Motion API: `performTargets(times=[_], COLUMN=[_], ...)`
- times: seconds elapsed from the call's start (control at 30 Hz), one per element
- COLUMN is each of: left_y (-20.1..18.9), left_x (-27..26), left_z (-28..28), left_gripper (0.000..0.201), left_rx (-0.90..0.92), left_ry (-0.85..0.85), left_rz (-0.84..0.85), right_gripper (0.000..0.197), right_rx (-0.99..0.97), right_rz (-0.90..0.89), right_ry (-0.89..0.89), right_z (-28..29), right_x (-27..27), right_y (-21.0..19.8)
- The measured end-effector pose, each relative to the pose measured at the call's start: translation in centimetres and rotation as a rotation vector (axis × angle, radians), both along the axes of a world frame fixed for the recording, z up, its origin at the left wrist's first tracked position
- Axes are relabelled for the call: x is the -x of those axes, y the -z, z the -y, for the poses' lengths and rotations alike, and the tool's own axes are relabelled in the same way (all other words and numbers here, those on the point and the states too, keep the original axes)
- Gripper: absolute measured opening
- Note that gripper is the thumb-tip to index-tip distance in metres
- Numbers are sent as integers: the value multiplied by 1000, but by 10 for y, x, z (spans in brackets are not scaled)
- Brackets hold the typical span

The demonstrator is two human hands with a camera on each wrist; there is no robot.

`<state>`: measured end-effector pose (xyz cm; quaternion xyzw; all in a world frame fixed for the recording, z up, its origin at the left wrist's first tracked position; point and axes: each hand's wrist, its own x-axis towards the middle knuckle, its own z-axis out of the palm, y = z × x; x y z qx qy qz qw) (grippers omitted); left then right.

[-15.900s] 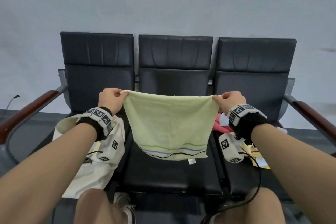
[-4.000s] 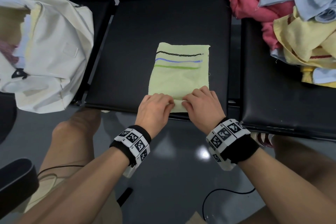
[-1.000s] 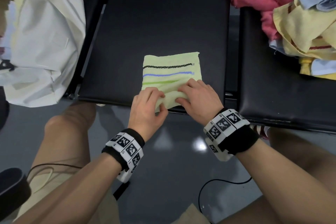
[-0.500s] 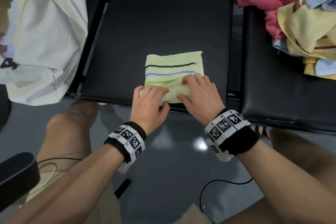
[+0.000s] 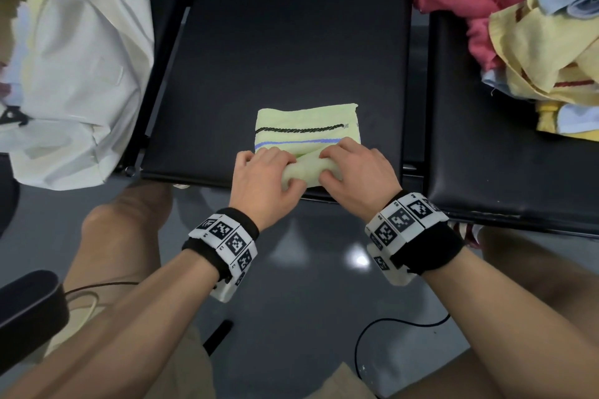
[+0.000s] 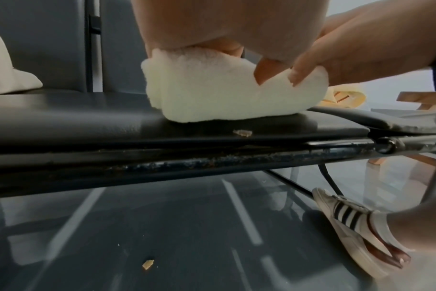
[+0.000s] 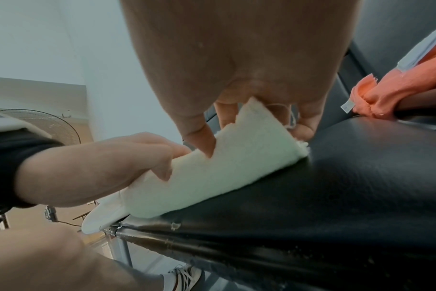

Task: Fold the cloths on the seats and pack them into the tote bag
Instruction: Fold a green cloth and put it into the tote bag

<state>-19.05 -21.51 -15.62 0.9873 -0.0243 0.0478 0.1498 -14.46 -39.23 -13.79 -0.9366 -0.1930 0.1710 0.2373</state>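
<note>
Pale green cloth (image 5: pixel 308 126) lies on the middle seat (image 5: pixel 291 42), near its front edge, lower-centre of the head view. Its near end is rolled/folded up into a thick wad; black and blue stripes show on the flat part behind.

Left hand (image 5: pixel 262 181) grips the left end of that wad, fingers curled over the top, thumb underneath at the front. Right hand (image 5: pixel 353 172) does the same on the right end, fingers over, thumb tucked at the front edge. Both hands sit side by side, close together but not touching, w/ the roll between them resting on the seat.

Tote bag (image 5: pixel 74 74), off-white, slumps on the left seat at upper left of frame, mouth open toward the left edge. Pile of loose cloths (image 5: pixel 518 26), pink, light blue, yellow, heaps on the right seat, upper right.
</note>
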Motion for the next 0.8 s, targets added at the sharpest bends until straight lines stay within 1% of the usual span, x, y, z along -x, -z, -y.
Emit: performTargets(times=[0.07, 0.13, 0.2, 0.3, 0.4, 0.5, 0.57, 0.7, 0.8], left_y=[3, 7, 12, 15, 13, 10, 9, 7, 6], left_x=[8, 16, 23, 27, 21, 14, 10, 7, 4], left_z=[0, 0, 0, 0, -2, -4, -4, -1, 0], left_gripper=[30, 33, 37, 37, 33, 28, 27, 29, 33], left_rx=[-2, -7, -19, -48, -42, -17, 14, 61, 43], left_ry=[8, 2, 21, 54, 50, 46, 38, 2, -21], left_rz=[100, 176, 216, 209, 199, 211, 205, 159, 114], right_gripper=[36, 37, 37, 37, 37, 42, 41, 39, 43], right_rx=[12, 32, 43, 41, 13, -43, -72, -135, -122], right_rz=[-6, -19, -26, -20, 13, 124, 196, 241, 236], right_ry=[1, -2, -3, -6, 8, 34, 39, 3, -47], right_z=[0, 0, -1, -1, -1, -1, 0, 1, 2], right_x=[-1, -1, -2, -2, -2, 1, 3, 3, 3], right_y=[0, 0, 0, 1, 4, 10, 12, 11, 11])
